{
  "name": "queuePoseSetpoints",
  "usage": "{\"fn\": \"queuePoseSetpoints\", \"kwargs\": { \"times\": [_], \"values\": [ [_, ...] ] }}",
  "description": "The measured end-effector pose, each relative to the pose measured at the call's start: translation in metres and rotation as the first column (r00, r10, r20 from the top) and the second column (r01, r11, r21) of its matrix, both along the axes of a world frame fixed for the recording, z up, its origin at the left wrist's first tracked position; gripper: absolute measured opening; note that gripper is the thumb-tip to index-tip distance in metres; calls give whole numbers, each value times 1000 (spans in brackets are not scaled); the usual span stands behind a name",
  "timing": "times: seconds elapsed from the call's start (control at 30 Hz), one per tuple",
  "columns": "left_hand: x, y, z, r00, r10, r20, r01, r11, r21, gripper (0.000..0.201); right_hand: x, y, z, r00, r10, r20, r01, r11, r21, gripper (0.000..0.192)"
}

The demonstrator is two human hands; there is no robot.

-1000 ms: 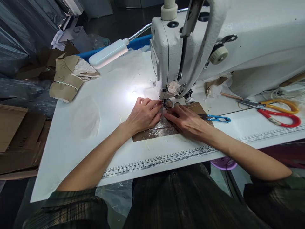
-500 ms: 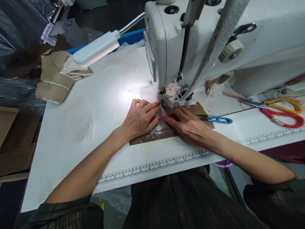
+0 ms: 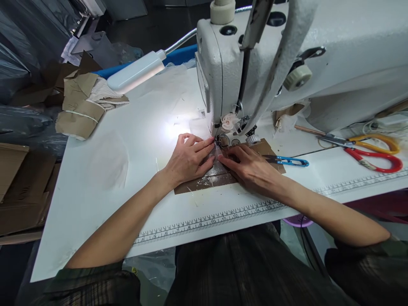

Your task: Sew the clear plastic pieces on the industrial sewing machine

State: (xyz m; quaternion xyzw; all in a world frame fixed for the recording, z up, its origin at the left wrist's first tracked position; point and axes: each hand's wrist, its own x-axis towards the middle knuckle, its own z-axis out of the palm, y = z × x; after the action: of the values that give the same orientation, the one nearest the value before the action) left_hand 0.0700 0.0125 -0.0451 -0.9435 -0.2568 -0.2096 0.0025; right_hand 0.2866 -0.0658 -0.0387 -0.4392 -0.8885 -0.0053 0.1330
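A light-coloured sewing machine [image 3: 208, 72] stands over the work, with its presser foot [image 3: 218, 139] right at my fingertips. My left hand [image 3: 190, 156] lies flat left of the foot, fingers stretched out and nearly touching it. On the right, my right hand [image 3: 247, 163] has bent fingers, with thumb and forefinger at a small piece of thin white fabric [image 3: 218, 151] under the foot. Both hands rest over a brown cardboard sheet [image 3: 188, 187] partly covered with shiny clear tape. How much fabric lies beneath the fingers is hidden.
Blue thread snips [image 3: 291, 161] lie right of my right hand. Scissors [image 3: 376, 159] with red and yellow handles lie farther right. A lamp [image 3: 137, 72] lights the white table [image 3: 95, 204]. A tied brown bundle [image 3: 83, 110] sits at back left. A printed ruler [image 3: 204, 225] follows the front edge.
The view has shifted slightly, so the machine, lamp and bundle sit a little differently in the picture. Both hands keep almost the same place at the presser foot.
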Motion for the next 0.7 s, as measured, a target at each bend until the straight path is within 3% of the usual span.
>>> {"fn": "queuePoseSetpoints", "kwargs": {
  "times": [0.7],
  "values": [
    [3, -5, 2, 998, 29, -49, -25, 997, 71, 29, 0, 4, -4, 991, 7, -130, -7, 1000, -2, 26]
  ]
}}
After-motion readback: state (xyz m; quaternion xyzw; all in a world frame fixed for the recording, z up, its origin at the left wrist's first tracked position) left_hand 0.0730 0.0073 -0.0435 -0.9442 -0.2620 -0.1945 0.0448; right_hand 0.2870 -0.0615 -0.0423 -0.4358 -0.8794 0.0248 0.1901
